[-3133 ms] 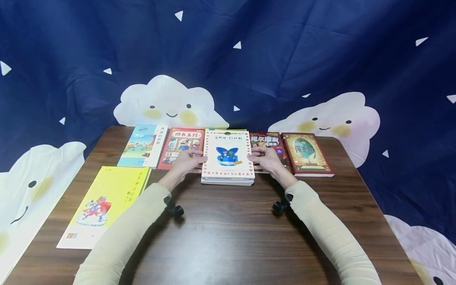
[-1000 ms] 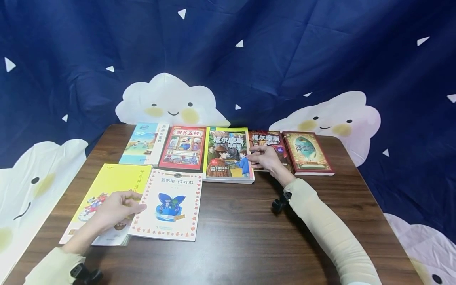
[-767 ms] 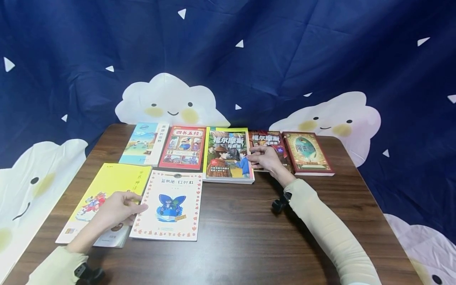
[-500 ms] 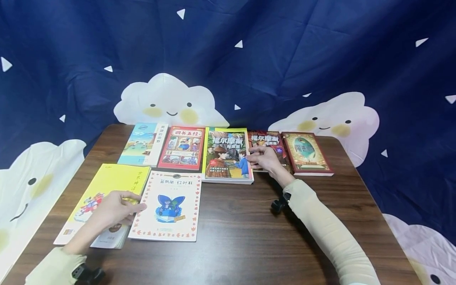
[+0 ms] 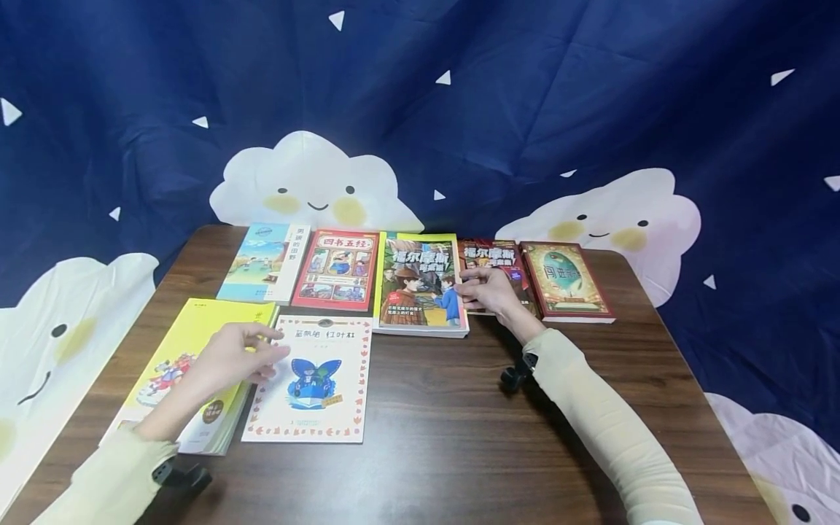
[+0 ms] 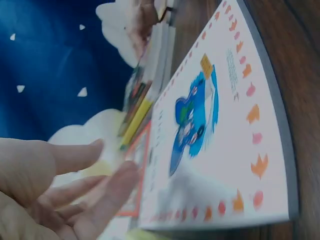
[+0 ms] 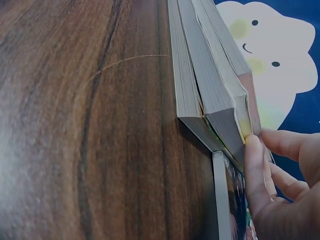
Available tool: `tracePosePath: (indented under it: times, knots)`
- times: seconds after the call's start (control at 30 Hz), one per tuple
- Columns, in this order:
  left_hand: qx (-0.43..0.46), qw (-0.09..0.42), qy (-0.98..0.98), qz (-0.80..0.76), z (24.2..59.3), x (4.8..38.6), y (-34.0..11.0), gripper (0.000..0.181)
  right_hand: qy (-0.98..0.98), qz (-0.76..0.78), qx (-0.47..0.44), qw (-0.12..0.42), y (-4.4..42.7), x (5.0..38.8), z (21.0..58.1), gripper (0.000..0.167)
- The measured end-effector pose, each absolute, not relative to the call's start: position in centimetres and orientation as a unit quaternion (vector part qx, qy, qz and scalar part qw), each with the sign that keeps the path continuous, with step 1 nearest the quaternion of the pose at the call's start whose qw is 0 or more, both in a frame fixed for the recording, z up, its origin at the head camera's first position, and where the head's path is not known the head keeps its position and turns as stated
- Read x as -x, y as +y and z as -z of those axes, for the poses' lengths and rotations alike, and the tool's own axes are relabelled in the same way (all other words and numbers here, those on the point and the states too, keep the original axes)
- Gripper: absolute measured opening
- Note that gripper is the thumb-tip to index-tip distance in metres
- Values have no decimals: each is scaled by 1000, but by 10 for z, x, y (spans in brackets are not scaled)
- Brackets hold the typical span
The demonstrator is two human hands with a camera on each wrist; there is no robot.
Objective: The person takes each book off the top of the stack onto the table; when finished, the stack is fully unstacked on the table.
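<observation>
My left hand point(image 5: 232, 357) hovers over the left edge of a white book with a blue butterfly point(image 5: 311, 383), its fingers loosely bent. In the left wrist view, the thumb and fingers point(image 6: 117, 187) are apart from the book's cover. The white book lies flat at the front left, beside a yellow book point(image 5: 197, 343) that my left arm partly hides. My right hand point(image 5: 492, 295) pinches the right edge of the comic-style book point(image 5: 413, 284) on top of a small stack. In the right wrist view, fingertips point(image 7: 254, 147) touch the corner of the stacked books point(image 7: 215, 85).
Along the back of the brown wooden table point(image 5: 433, 437) lie a light-blue book point(image 5: 252, 259), a red book point(image 5: 335, 270) and a green-and-brown book point(image 5: 567, 281). A dark red book point(image 5: 488, 251) is partly under my right hand. A blue cloud-print curtain point(image 5: 472, 109) hangs behind.
The white book has gone from the top of the stack to the front left, carried by my left hand. That hand has just let go and risen slightly. My right hand has stayed put.
</observation>
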State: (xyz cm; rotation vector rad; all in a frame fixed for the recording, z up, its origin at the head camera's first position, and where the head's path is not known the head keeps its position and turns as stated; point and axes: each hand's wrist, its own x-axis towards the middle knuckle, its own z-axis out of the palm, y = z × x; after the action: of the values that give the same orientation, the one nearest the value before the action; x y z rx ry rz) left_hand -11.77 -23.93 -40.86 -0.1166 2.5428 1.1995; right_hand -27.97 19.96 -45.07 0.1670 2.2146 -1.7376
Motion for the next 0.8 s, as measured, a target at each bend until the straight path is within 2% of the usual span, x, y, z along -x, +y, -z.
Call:
tracePosePath:
  times: [0.17, 0.27, 0.37, 0.6, 0.8]
  knots:
    - [33, 128, 869, -477, 426, 149, -215, 50, 776, 606, -60, 164, 200, 279, 450, 50]
    - [38, 121, 853, -507, 435, 168, -197, 50, 781, 600, -64, 163, 200, 279, 449, 49]
    - [36, 127, 833, -537, 441, 186, -179, 52, 786, 593, -63, 162, 200, 279, 448, 49]
    - [37, 154, 783, -601, 458, 219, -147, 43, 787, 595, -64, 149, 197, 279, 446, 50]
    - [61, 169, 754, -632, 466, 237, -131, 44, 804, 577, -62, 128, 189, 278, 445, 52]
